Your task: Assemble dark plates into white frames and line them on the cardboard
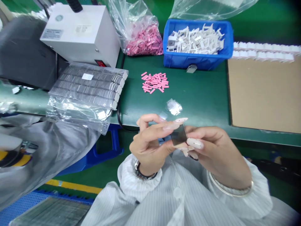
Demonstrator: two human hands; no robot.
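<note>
Both hands meet close to my chest, below the green table's edge. My left hand [150,142] pinches a small dark square plate [178,135] from the left, its long-nailed fingers curled over the plate's top. From the right, my right hand [216,153] grips the same plate, thumb pressed on its lower corner. A watch sits on my left wrist and a thin bangle on my right. Just beyond the hands lie a pile of small pink strips [155,82] and a scrap of clear film [174,106] on the table.
A blue bin [197,59] of white plastic frames stands at the back. Left of it are a clear bag of pink strips [143,39], a white box device [80,33] and bagged grey plates [89,86]. A brown cardboard sheet [263,94] lies at right.
</note>
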